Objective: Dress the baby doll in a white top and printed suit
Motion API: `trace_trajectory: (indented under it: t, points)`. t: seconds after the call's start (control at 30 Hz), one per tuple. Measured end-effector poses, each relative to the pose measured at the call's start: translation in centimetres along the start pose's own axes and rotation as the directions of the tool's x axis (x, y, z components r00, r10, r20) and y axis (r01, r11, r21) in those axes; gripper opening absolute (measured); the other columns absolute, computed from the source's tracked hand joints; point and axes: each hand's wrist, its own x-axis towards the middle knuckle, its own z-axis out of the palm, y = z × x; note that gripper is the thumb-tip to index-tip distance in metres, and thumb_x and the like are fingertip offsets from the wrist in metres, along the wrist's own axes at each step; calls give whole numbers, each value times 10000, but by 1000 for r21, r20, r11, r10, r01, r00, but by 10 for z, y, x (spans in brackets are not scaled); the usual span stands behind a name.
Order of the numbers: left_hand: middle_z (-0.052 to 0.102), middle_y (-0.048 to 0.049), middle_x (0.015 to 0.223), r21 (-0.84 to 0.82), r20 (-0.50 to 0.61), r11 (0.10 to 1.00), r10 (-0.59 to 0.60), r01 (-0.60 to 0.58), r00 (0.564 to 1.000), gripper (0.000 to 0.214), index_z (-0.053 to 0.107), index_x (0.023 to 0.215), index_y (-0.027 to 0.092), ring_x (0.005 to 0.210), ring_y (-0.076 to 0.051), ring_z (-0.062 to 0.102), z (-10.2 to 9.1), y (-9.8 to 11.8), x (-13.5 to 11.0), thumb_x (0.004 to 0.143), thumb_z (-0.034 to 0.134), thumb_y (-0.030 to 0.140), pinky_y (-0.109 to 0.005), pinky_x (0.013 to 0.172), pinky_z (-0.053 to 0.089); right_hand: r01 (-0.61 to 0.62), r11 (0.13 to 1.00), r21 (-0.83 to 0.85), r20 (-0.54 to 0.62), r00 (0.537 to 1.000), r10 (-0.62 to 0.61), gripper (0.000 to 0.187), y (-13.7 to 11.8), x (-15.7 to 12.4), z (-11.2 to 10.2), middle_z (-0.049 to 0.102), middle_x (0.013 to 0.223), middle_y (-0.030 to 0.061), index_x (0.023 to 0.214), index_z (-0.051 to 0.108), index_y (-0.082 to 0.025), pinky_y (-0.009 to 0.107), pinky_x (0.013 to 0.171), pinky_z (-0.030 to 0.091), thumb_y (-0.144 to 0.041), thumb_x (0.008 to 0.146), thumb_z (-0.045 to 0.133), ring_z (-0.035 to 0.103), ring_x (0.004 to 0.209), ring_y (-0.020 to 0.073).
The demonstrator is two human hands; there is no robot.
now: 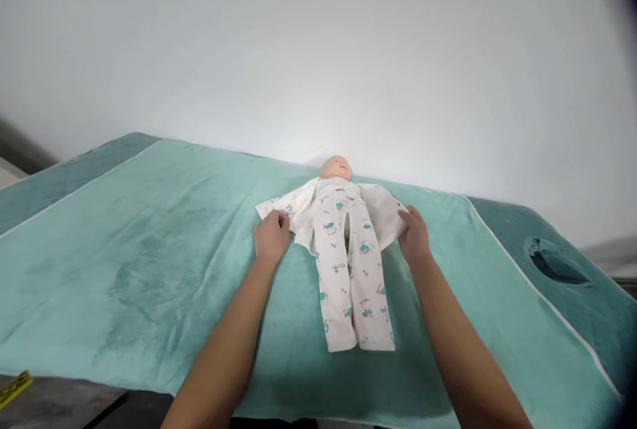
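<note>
Apparently to be held spread, the white top (383, 210) is pinched between the fingers of the right hand (415, 237); whether the left hand (271, 237) grips the sleeve (279, 203) cannot be told.

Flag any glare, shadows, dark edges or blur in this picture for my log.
Head view: a soft bright patch on the wall; head view: a broad shadow on the green cover around the trousers; head view: blackened corners at right; head view: left hand and right hand look fairly sharp, but the trousers' smallest print is unreadable.
</note>
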Motion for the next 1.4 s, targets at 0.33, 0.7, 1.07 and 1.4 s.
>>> trace_trajectory:
  t: [0.33,0.7,1.07,1.4]
  points:
    - [649,19,828,-879,17,467,-181,101,983,261,636,864,217,755,-136,592,-15,5,1,654,774,285,-262,729,462,121,988,93,682,716,-152,241,8,-10,42,723,1197,84,787,664,-228,432,1022,430,-414,930,610,624,1178,265]
    - [704,15,1043,-978,207,-2,38,207,978,313,684,941,281,929,-153,654,-12,51,-16,675,812,177,-268,797,533,-327,603,727,351,933,83,170,48,14,29,679,816,-15,777,639,-254,265,653,533,-396,799,728,584,639,113]
    - [674,-27,767,-660,653,746,515,84,556,184,750,917,231,645,-162,608,-21,134,-10,785,760,358,-290,584,461,-320,689,650,347,932,105,150,57,15,28,654,864,19,821,610,-226,199,464,356,-352,797,689,545,674,114]
    - [646,-20,784,-459,53,886,105,-69,993,307,752,1009,198,710,-166,552,58,121,86,769,718,386,-298,701,432,-106,994,-27,286,952,109,272,45,21,42,650,790,-3,951,633,-253,264,454,317,-506,862,588,468,546,126]
